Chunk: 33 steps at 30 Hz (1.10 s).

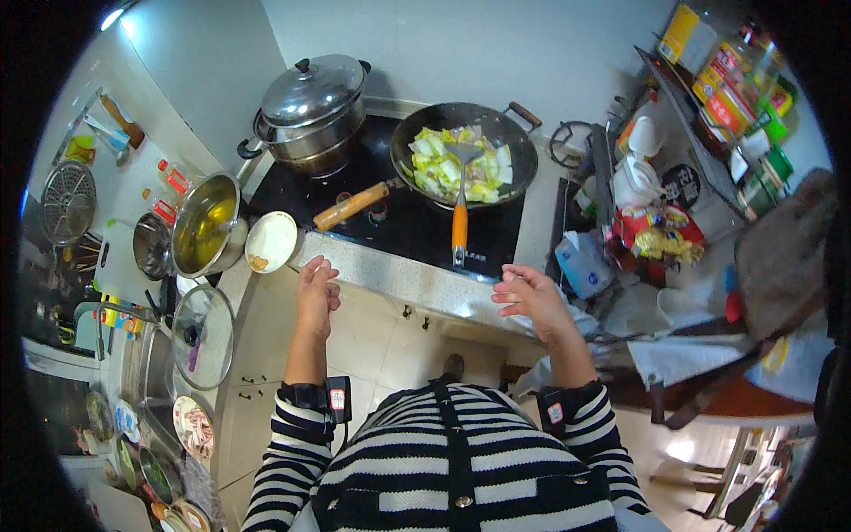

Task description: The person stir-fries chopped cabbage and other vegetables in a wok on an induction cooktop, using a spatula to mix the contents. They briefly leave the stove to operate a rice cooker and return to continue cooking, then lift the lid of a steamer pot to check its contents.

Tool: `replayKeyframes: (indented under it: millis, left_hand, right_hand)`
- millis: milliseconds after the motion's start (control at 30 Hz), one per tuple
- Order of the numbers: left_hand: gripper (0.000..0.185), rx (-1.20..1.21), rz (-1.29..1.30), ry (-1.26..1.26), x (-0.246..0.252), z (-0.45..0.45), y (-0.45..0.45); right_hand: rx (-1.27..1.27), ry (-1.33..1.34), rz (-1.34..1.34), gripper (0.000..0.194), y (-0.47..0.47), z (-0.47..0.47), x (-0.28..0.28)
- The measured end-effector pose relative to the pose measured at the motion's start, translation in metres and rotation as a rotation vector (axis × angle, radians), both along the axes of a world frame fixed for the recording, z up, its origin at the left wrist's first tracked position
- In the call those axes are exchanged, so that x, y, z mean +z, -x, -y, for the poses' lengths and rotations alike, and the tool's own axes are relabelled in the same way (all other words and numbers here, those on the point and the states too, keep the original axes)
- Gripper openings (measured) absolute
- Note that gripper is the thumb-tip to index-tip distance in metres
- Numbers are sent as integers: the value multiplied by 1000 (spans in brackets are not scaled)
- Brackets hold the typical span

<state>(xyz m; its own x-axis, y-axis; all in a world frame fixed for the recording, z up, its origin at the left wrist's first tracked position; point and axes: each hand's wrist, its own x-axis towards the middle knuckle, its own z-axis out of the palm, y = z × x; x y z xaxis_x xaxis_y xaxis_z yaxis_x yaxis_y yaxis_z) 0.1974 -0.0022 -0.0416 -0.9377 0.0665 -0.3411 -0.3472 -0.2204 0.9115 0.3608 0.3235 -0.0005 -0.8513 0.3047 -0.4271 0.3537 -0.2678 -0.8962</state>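
Both of my hands hang in the air before the counter's front edge with nothing in them. My left hand point(317, 296) has loosely curled fingers and is nearest a white bowl point(274, 236) with small tan pieces in it. My right hand point(532, 299), fingers apart, is close to the front right corner of the black cooktop point(405, 239). On the cooktop a wok point(525, 176) holds chopped cabbage point(432, 163). A spatula point(460, 213) rests in it, its orange handle towards me. The wok's wooden handle point(352, 206) points to the front left.
A lidded steamer pot point(312, 100) stands at the back left. Left of the bowl is a steel basin point(199, 193) of yellowish liquid. A glass lid point(206, 352) lies by the sink point(156, 359). At right are a tissue pack point(584, 263), food packets point(658, 229) and bottles point(725, 93).
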Motion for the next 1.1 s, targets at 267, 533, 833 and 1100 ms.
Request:
replayKeyframes:
  millis: [267,533,833,1100]
  left_hand:
    - [60,110,-160,224,9,1,37]
    - [37,-128,-214,218,7,2,95]
    - [42,-600,-273,426,21,-17,142]
    - [51,-813,-118,384,36,-21,157]
  right_hand:
    - [102,281,-109,85,72,14,-6]
    - [-10,-477,79,89,105,-7,-2]
    - [-73,-517,30,53,65,-10,85]
    - [37,-378,265,45,39,33,155]
